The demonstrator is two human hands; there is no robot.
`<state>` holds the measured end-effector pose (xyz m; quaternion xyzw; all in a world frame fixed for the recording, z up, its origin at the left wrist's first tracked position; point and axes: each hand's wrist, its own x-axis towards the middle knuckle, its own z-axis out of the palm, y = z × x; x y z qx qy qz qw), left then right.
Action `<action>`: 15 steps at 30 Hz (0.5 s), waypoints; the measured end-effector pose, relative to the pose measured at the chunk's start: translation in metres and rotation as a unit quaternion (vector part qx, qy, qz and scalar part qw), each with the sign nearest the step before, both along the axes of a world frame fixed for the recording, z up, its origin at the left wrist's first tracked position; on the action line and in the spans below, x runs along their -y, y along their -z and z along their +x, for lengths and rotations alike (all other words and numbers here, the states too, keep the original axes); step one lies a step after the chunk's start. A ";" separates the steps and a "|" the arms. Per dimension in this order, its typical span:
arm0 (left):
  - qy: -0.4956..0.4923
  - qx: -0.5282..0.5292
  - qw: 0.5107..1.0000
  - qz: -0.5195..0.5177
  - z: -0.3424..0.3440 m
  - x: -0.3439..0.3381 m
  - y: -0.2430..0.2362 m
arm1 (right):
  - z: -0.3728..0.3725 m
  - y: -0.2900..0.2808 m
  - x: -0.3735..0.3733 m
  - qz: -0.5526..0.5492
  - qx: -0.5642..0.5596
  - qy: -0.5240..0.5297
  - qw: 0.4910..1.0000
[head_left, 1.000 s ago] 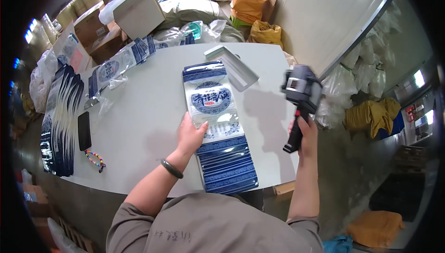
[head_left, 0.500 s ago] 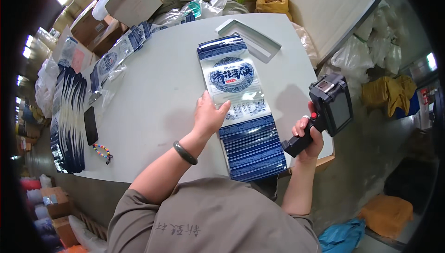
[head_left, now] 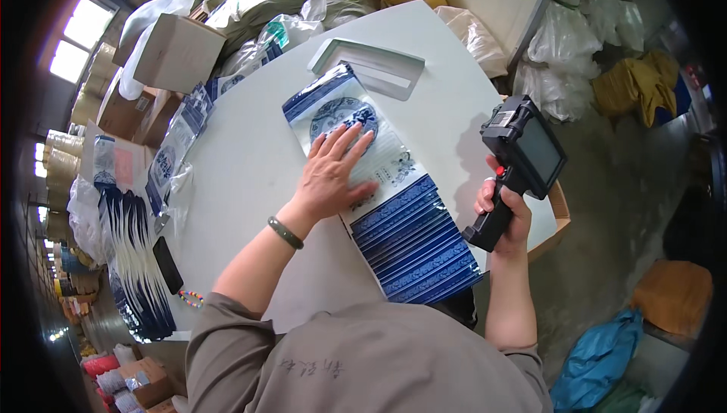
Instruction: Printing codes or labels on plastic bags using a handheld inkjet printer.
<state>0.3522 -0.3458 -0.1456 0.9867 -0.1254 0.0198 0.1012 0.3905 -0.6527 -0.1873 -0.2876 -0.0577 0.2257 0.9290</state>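
A fanned row of blue-and-white printed plastic packaging bags (head_left: 413, 235) runs from the table's near edge toward its middle. The topmost bag shows a round blue emblem. My left hand (head_left: 333, 174) lies on that bag with its fingers spread, covering part of the emblem; a dark bangle is on the wrist. To the right of the bags, my right hand (head_left: 503, 212) is wrapped round the black grip of a handheld device with a screen (head_left: 526, 148) and a red button. The device is held above the table's right edge.
On the white table (head_left: 250, 155) stands a shallow grey-white tray (head_left: 405, 93) at the far side. At left lie a phone (head_left: 167, 265) with a beaded strap, a fanned pile of bags (head_left: 140, 269) and more bags (head_left: 170, 163). Cartons (head_left: 178, 53) and sacks stand beyond.
My left hand has slid farther up the top bag, onto the emblem, and lies flatter. The right hand still holds the device. The whole view has turned somewhat.
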 end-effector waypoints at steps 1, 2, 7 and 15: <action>-0.022 0.018 1.000 -0.007 0.002 -0.004 0.005 | 0.002 -0.002 -0.002 -0.003 0.001 0.002 1.000; -0.027 0.019 0.999 -0.005 -0.001 -0.002 0.008 | 0.001 -0.004 -0.001 -0.011 -0.009 0.003 1.000; -0.006 0.048 0.999 -0.006 0.008 -0.007 0.004 | 0.010 -0.005 -0.005 -0.027 -0.021 0.003 0.999; -0.014 0.189 0.966 -0.175 0.078 -0.040 -0.017 | 0.016 -0.004 -0.001 -0.037 -0.035 0.002 0.999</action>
